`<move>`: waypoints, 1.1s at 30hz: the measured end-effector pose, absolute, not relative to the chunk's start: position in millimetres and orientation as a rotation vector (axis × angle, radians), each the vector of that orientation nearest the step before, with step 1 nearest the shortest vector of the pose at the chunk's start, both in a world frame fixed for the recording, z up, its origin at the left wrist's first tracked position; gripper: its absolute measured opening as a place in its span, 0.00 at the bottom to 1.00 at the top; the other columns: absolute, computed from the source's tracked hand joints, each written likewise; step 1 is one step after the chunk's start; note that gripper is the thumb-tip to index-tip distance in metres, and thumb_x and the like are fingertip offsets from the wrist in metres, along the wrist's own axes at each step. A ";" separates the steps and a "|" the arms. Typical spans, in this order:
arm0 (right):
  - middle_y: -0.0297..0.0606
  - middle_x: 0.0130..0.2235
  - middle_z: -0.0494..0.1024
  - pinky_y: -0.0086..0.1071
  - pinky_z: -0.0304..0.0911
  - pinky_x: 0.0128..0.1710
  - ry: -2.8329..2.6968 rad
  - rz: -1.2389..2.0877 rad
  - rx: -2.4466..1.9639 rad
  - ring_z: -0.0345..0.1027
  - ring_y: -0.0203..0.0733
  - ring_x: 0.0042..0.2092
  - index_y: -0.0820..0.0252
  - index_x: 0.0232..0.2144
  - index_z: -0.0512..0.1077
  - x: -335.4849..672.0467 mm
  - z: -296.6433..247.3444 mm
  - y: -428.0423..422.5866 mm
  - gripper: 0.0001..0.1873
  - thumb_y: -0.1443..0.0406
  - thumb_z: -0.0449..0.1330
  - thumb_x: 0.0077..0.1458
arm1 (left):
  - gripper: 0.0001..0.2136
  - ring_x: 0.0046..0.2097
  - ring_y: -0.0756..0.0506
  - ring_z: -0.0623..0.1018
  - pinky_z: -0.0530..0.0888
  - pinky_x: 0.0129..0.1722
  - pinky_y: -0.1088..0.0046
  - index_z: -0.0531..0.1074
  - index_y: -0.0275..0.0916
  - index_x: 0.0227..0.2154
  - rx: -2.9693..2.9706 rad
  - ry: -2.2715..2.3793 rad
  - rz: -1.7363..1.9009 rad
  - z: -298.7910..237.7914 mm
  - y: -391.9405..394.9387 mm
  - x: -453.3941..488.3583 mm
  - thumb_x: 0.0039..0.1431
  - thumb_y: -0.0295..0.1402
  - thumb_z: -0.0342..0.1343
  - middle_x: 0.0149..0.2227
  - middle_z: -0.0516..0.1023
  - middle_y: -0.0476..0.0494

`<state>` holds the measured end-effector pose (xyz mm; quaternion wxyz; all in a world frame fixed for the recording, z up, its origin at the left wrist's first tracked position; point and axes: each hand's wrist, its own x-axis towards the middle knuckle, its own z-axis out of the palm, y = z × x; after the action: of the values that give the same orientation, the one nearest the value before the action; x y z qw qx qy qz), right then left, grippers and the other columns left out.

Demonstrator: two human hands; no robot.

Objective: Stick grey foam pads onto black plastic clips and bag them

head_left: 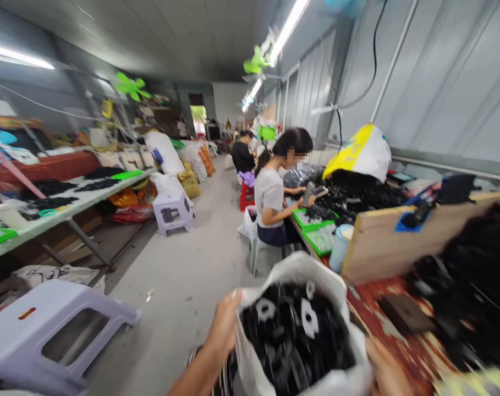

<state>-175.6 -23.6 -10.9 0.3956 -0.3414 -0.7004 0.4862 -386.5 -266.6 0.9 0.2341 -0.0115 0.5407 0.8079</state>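
Observation:
A white woven sack (301,267) stands with its mouth open in front of me, filled with black plastic parts (291,341). A few pale pieces lie among them, one a white plate with a hole (309,319). My left hand (225,324) is closed on the sack's left rim, fingers at the edge. At the opposite side my right hand (388,366) grips the rim near the lower right; it is blurred and its fingertips are mostly hidden.
To the right a worktable (382,291) carries a wooden board (382,242) and heaps of black parts. A seated co-worker (270,192) handles a part beside green trays (320,236). A lavender stool (68,324) stands left of the concrete aisle (183,275), before another long table (76,201).

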 end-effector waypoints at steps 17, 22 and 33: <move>0.50 0.57 0.76 0.52 0.61 0.63 -2.294 0.712 -0.829 0.68 0.58 0.60 0.56 0.51 0.77 -95.4 -33.3 -38.6 0.21 0.52 0.56 0.64 | 0.31 0.53 0.32 0.80 0.74 0.56 0.55 0.80 0.36 0.48 0.555 2.287 1.580 -12.8 -297.6 -418.3 0.53 0.58 0.62 0.49 0.83 0.34; 0.51 0.75 0.51 0.63 0.46 0.71 -2.802 0.853 -0.628 0.40 0.68 0.75 0.55 0.71 0.61 -115.6 -48.7 -104.8 0.51 0.46 0.71 0.51 | 0.40 0.73 0.31 0.58 0.56 0.72 0.49 0.58 0.35 0.71 1.259 2.712 1.186 8.5 -231.3 -444.4 0.62 0.54 0.54 0.73 0.57 0.29; 0.48 0.75 0.52 0.63 0.38 0.73 -2.855 0.958 -0.551 0.41 0.62 0.76 0.50 0.71 0.62 -56.2 -52.2 -122.3 0.44 0.49 0.68 0.57 | 0.24 0.68 0.29 0.66 0.66 0.64 0.47 0.71 0.57 0.65 1.973 2.215 0.143 -47.6 -99.9 -332.9 0.70 0.51 0.52 0.70 0.65 0.39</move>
<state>-56.2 -122.3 -52.2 0.0401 -0.1799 -0.9318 0.3127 -332.9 -99.9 -47.6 0.0858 0.6620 0.7430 0.0481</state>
